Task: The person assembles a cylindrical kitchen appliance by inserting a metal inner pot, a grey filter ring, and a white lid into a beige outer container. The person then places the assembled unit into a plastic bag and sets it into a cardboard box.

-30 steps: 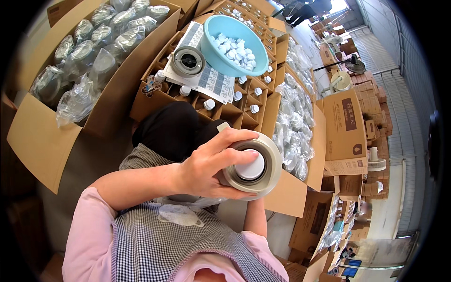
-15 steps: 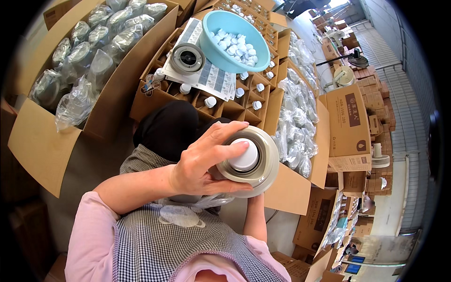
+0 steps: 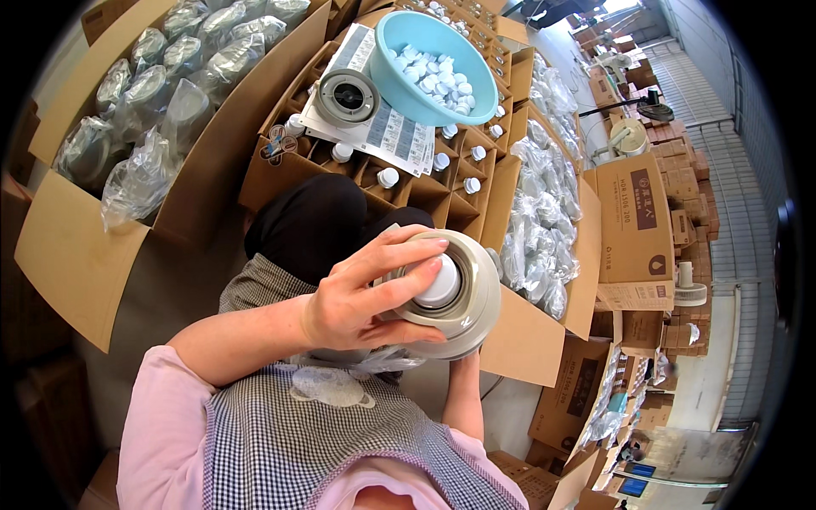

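Note:
A cream-coloured vacuum jug (image 3: 481, 313) is held up in front of my lap, its round mouth facing up toward me. Fitted in that mouth is a white stopper (image 3: 441, 287). My left hand (image 3: 361, 293) is closed round the stopper and the rim, with fingertips on the stopper's edge and the lowest finger along the jug's collar. From below, my right forearm (image 3: 463, 399) reaches up to the jug's underside; the jug hides my right hand and its fingers. Clear plastic wrap (image 3: 382, 361) hangs beneath my left hand.
At left stands an open carton (image 3: 85, 280) of plastic-wrapped shiny pieces. Ahead, a divided carton (image 3: 280, 174) holds white-capped items, a printed sheet (image 3: 408, 151), a grey ring-shaped part (image 3: 348, 97) and a blue basin (image 3: 484, 93) of white caps. More wrapped pieces (image 3: 535, 229) fill cartons at right.
The jug has tilted slightly, showing more of its collar's side. My left hand has turned a little with the stopper in its grip. The view has shifted slightly.

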A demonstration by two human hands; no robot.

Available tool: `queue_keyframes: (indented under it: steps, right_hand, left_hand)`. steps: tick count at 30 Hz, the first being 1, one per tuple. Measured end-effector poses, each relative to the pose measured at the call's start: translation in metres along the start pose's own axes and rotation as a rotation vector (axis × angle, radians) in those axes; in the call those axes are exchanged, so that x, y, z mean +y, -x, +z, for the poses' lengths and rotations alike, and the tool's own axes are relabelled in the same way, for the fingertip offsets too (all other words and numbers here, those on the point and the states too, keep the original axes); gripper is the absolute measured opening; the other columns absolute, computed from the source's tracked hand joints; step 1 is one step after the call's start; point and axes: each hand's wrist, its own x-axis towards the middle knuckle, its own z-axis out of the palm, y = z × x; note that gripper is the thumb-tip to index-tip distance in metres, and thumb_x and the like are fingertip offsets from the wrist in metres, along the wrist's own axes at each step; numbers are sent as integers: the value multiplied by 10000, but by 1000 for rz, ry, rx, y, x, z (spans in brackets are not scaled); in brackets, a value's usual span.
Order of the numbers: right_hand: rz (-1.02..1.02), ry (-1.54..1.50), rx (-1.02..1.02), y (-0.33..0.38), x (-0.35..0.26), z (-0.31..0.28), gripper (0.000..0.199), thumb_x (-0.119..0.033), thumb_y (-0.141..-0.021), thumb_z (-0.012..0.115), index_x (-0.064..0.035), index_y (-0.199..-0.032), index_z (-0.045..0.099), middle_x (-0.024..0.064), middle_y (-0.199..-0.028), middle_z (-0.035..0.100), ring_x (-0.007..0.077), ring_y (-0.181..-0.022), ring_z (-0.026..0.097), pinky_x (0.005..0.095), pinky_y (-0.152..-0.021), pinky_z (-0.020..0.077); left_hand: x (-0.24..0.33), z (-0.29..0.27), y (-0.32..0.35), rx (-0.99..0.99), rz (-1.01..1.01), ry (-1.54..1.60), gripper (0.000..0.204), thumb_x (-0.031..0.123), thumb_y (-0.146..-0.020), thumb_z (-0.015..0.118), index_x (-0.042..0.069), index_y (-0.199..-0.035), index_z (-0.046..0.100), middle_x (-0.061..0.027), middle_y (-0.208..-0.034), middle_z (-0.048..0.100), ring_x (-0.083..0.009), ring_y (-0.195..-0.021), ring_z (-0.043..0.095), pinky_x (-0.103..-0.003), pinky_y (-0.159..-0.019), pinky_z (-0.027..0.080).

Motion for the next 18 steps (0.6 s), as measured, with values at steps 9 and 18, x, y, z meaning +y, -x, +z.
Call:
queue_keyframes:
  steps: [9,18]
  right_hand:
    - [91,-56,-57,6,-1,1,539,-294,-1027,422,-1,-1468,326,162,-1441,461,287,-1283,507,434,-1089,421]
    - [299,-382,55,2,15,-53,426,-270,-1009,470,13,-1323,518,142,-1336,569,252,-1207,570,403,-1032,470]
  left_hand:
    - [0,-6,6,-9,-24,-5,641,262,-760,816,-107,-1221,568,-281,-1278,547,-477,-1134,569,-516,-950,489]
    - [17,-26,-2,-127,-384,225,427,45,-808,754,-27,-1200,600,-179,-1275,513,-282,-1164,561,-346,-966,468]
